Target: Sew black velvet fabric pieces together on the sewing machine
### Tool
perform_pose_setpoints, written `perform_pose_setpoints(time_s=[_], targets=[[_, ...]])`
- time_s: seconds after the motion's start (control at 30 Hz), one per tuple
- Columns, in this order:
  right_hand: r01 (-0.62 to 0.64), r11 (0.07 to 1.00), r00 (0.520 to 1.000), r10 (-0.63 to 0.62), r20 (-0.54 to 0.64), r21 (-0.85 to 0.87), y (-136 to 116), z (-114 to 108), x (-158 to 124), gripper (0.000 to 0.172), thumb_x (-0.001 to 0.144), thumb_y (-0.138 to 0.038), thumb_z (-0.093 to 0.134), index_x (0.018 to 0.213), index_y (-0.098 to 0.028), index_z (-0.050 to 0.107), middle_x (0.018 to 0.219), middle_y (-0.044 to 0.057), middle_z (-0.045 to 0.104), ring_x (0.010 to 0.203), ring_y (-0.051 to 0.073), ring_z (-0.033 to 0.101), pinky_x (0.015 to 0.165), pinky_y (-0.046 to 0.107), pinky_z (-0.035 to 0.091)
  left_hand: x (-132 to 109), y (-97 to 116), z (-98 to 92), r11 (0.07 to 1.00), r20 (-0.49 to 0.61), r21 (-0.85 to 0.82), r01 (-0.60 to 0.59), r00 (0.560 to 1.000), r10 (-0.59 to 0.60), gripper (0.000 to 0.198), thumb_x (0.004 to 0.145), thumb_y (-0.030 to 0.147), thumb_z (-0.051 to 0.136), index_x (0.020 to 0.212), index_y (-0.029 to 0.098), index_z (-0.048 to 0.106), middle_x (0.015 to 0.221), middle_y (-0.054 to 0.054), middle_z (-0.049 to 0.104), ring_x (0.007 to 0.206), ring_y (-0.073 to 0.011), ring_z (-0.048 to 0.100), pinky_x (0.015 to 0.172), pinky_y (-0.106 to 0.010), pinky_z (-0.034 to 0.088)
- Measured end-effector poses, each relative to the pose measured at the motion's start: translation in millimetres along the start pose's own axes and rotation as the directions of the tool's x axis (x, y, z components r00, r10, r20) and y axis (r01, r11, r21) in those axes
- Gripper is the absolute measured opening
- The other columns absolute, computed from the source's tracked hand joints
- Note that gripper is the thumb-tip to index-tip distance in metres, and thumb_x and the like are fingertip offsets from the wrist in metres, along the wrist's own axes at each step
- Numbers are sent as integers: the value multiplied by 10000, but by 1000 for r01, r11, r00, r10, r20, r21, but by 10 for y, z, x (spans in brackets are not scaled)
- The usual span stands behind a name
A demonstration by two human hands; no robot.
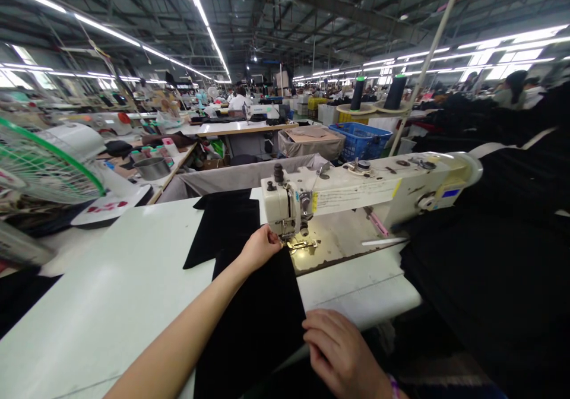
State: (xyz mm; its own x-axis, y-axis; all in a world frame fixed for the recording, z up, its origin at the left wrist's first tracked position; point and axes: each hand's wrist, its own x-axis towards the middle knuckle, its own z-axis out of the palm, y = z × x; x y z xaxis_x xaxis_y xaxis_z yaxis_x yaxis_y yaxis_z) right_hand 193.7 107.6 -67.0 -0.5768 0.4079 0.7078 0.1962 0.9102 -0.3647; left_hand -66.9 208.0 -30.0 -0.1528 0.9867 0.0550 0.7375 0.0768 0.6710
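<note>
**Around the blue basket on a factory floor**

The blue plastic basket (pixel 360 141) sits at the hub. Just left of it stands a grey cloth-draped bin (pixel 312 143), and behind it rise two black thread cones (pixel 395 92). Well left of the basket are a steel bowl (pixel 152 168) and an electric fan with a green rim (pixel 48 161). Well right of it, a masked co-worker (pixel 512 90) sits among heaped black fabric (pixel 472 114).

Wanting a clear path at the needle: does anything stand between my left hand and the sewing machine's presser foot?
Nothing visible does. The left hand rests on the black fabric, its fingertips right beside the metal presser foot of the sewing machine.
</note>
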Motion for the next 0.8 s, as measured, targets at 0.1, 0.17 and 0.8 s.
perform_pose_setpoints(time_s=[0.1, 0.17, 0.8], targets=[[6, 1000, 1000, -6, 6, 1, 8, 1, -4, 287, 835, 3, 465, 1003, -162, 629, 984, 95, 726, 953, 214, 681, 863, 350, 583, 16, 13, -8, 1000, -14, 22, -11, 1000, 12, 170, 756, 113, 689, 727, 180, 535, 645, 64, 559, 559, -105, 523, 544, -239, 412], [13, 1000, 1000, -13, 13, -7, 4, -16, -4, 289, 838, 1, 467, 1012, -162, 630, 996, 97, 729, 962, 215, 683, 875, 348, 583, 20, 35, -21, 999, -39, 43, -18, 999, 20, 161, 733, 99, 667, 733, 190, 535, 634, 53, 572, 557, -122, 541, 540, -250, 424], [-125, 992, 974, 119, 195, 22, 276, 31, 430, 295, 875, -19, 498, 1065, -163, 672, 1086, 84, 702, 1065, 241, 596, 1005, 443, 501, -1298, 216, 20, 692, 222, 285, -663, 748, 625, 291, 965, 155, 497, 1226, 159, 623, 1167, -98, 716, 1074, -250, 658, 906, -394, 618]])
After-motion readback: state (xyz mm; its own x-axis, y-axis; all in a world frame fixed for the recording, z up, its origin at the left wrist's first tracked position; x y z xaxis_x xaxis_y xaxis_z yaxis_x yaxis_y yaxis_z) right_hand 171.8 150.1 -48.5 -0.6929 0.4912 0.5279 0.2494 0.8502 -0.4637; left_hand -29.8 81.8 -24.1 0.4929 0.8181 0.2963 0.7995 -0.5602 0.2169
